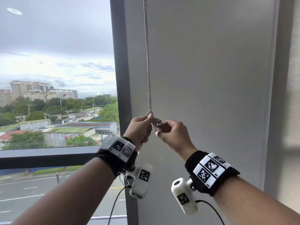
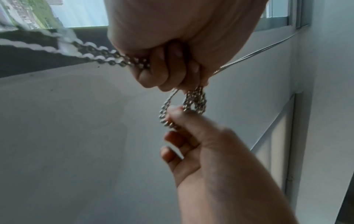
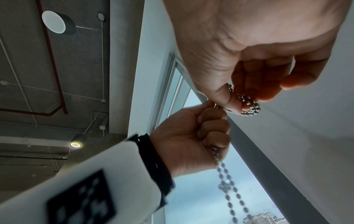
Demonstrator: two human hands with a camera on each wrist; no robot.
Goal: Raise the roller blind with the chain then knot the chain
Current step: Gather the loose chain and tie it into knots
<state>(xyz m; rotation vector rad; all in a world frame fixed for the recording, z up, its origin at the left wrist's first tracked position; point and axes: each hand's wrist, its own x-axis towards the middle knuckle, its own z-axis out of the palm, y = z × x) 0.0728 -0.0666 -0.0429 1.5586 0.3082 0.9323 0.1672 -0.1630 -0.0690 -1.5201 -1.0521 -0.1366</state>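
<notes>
A metal ball chain (image 1: 148,65) hangs doubled down the grey wall beside the window. My left hand (image 1: 142,127) grips the chain in a fist just below where the strands meet. The slack runs out under that fist (image 2: 99,58) and dangles (image 3: 228,186) near my wrist. My right hand (image 1: 168,129) pinches a small bunched coil of chain (image 1: 157,123) between thumb and fingers, touching the left hand. The coil (image 2: 195,101) loops between both hands, and in the right wrist view it (image 3: 249,106) sits at my fingertips. The blind itself is out of view.
The dark window frame (image 1: 121,70) stands just left of the chain, with a sill rail (image 1: 48,153) below. A plain grey wall panel (image 1: 211,70) fills the right. Ceiling lamps (image 3: 55,22) and pipes show overhead.
</notes>
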